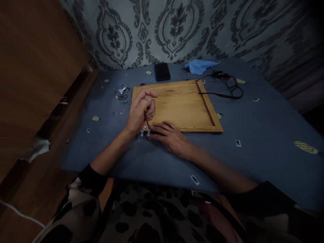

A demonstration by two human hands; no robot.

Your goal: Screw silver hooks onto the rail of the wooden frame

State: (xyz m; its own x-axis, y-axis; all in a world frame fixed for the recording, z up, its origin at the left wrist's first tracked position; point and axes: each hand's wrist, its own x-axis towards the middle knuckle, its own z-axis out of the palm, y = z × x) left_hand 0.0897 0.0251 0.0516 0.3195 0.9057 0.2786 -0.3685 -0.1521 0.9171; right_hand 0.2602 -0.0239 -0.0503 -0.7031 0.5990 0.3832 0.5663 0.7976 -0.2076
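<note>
A framed wooden panel [182,104], like a cabinet door, lies flat on the blue cloth-covered surface. My left hand [143,111] is closed around a screwdriver [147,123], whose handle is mostly hidden in the fist. Its shaft points down at a metal hinge [145,131] on the panel's near left corner. Beside that hinge, my right hand [173,139] rests with fingers stretched along the near edge of the frame. The fingertips reach close to the hinge; whether they touch it I cannot tell.
Loose metal hinge parts [123,89] and small screws [114,113] lie left of the panel. Behind it are a black phone [162,72] and a blue cloth [199,66]. Eyeglasses [231,87] overlap the panel's right side. A wooden cabinet [37,50] stands at left.
</note>
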